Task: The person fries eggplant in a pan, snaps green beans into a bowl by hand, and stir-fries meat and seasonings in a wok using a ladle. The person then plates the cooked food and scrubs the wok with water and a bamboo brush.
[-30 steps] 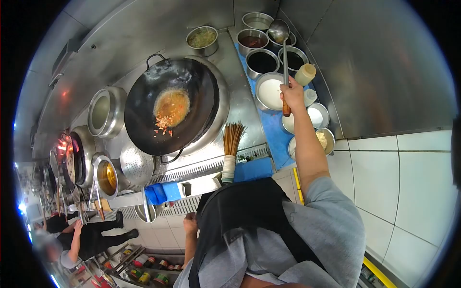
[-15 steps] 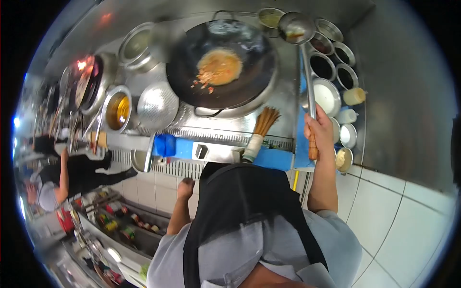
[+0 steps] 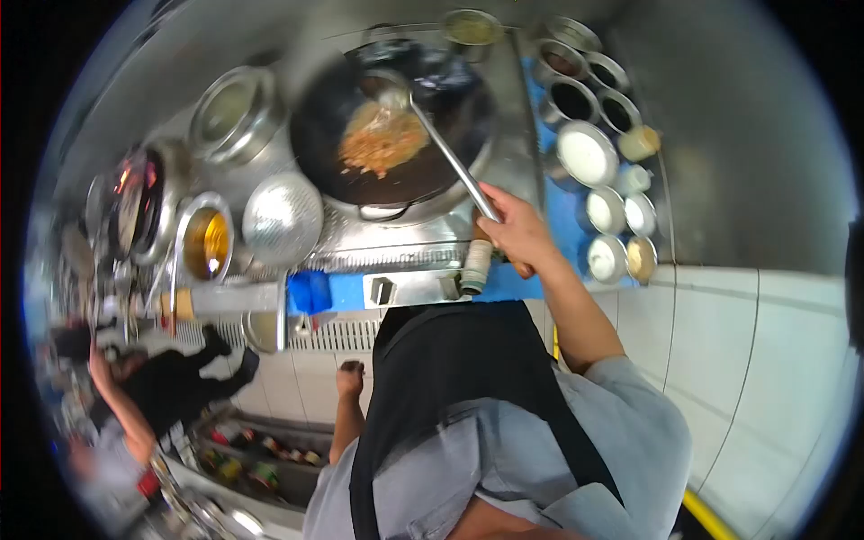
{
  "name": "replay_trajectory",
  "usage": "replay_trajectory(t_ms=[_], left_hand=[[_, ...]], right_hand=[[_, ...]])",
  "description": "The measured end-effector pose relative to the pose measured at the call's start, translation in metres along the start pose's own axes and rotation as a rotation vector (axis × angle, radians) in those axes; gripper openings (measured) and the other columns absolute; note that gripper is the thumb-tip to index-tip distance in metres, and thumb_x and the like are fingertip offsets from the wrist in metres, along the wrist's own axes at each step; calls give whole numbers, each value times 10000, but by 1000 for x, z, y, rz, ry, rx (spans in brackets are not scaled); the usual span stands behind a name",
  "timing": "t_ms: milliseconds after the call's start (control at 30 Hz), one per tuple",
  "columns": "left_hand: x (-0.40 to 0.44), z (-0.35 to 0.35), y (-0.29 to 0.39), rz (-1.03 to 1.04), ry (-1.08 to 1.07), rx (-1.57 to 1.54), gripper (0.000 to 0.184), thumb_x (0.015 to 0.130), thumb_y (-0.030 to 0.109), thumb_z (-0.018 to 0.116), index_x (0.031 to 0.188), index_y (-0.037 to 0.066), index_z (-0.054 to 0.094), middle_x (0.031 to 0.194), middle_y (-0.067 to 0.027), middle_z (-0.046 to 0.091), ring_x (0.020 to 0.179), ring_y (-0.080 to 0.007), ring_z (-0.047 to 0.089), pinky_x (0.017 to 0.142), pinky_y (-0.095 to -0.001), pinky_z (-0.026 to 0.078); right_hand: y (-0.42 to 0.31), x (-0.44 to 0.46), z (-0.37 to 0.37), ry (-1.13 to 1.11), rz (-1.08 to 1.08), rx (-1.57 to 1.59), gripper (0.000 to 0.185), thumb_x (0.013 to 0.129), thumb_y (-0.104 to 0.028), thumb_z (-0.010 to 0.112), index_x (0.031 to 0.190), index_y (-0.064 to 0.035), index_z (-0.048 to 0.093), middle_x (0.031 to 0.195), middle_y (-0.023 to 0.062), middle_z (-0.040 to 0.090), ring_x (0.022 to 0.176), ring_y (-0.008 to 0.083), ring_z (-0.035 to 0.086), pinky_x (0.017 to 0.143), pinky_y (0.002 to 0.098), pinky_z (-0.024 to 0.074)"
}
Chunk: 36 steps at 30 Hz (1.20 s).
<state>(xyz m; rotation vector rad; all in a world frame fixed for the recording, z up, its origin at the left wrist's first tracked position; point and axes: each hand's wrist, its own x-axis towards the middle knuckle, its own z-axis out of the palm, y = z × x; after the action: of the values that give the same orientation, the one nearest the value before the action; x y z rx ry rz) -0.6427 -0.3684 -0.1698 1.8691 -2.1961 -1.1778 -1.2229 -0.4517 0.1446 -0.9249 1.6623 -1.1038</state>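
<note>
Long-handled steel ladle with a brown wooden end [image 3: 454, 158]: runs from frame centre-right to upper middle, bowl down in the big round black metal wok [image 3: 463, 108], at the edge of the chopped orange-brown food in oily liquid [image 3: 382, 148]. Right hand [image 3: 520, 229] closed round the handle's lower part, no gap showing. Left hand [image 3: 350, 378], lower middle, curled near the black cloth apron [image 3: 454, 360]; too blurred to tell if it holds anything. Ladle likely stiff, tip-heavy when loaded; best hold the wooden end, since bare steel may be hot, greasy. Food looks loose, soft; wok probably heavy.
</note>
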Motion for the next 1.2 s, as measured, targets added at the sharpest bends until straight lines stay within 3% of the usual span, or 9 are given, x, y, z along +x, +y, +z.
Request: replay_trajectory(t_ms=[67, 167, 233, 500, 700, 833, 933, 1067, 1200], left_hand=[[-17, -26, 45, -253, 67, -184, 233, 917, 196, 706, 976, -28, 734, 880, -148, 773, 783, -248, 748, 744, -379, 577], [-25, -49, 73, -375, 16, -301, 188, 933, 147, 681, 993, -28, 714, 849, -112, 758, 734, -198, 732, 679, -344, 570], [-28, -53, 80, -354, 13, -246, 171, 945, 126, 677, 1009, -30, 704, 847, -100, 750, 726, -183, 725, 656, -330, 566], [13, -48, 106, -290, -5, -350, 153, 974, 136, 691, 1020, -8, 711, 847, -83, 741, 702, -154, 678, 614, -305, 519], [54, -46, 123, -124, 26, -392, 164, 960, 146, 709, 1015, -8, 721, 787, -56, 710, 676, -134, 636, 605, -304, 503], [56, -43, 129, -254, 13, -372, 152, 957, 137, 707, 1016, -2, 725, 804, -60, 715, 685, -149, 645, 630, -314, 519], [39, -47, 134, -172, 14, -281, 145, 956, 130, 705, 994, -9, 715, 810, -69, 715, 708, -160, 663, 647, -323, 539], [21, -22, 86, -219, 67, -573, 142, 956, 121, 696, 945, -21, 695, 804, -96, 717, 691, -183, 681, 647, -330, 561], [4, -27, 67, -269, 14, -587, 193, 978, 161, 693, 955, -30, 693, 813, -104, 722, 660, -191, 687, 636, -339, 568]], right_hand=[[18, 6, -13, 225, -86, 27, 661, 919, -57, 676, 1555, -77, 496, 935, 41, 698, 610, 81, 563, 562, 275, 462], [36, 21, -53, 620, -109, -94, 677, 905, -73, 668, 1551, -16, 473, 1041, 153, 727, 757, 145, 674, 668, 307, 540], [46, 32, -90, 775, -125, -181, 570, 870, -61, 646, 1429, 11, 557, 860, 146, 710, 675, 191, 689, 612, 339, 539], [74, 32, -145, 873, -20, 27, 282, 868, -17, 615, 1143, 23, 664, 772, 98, 664, 544, 155, 605, 513, 332, 485], [72, 31, -149, 865, 3, 132, 302, 875, -23, 623, 1165, 59, 644, 777, 106, 657, 547, 155, 609, 520, 329, 496], [69, 30, -150, 896, -30, 240, 338, 887, -20, 613, 1214, 66, 632, 783, 95, 653, 548, 149, 610, 512, 322, 493], [70, 32, -149, 917, -50, 263, 387, 894, -18, 605, 1269, 75, 603, 788, 94, 649, 539, 150, 608, 494, 318, 484], [67, 33, -148, 903, -65, 306, 441, 896, -16, 601, 1323, 89, 567, 795, 97, 641, 522, 154, 603, 469, 319, 474], [67, 30, -143, 890, -64, 320, 428, 895, -22, 608, 1310, 75, 575, 797, 91, 635, 531, 140, 598, 467, 310, 472]])
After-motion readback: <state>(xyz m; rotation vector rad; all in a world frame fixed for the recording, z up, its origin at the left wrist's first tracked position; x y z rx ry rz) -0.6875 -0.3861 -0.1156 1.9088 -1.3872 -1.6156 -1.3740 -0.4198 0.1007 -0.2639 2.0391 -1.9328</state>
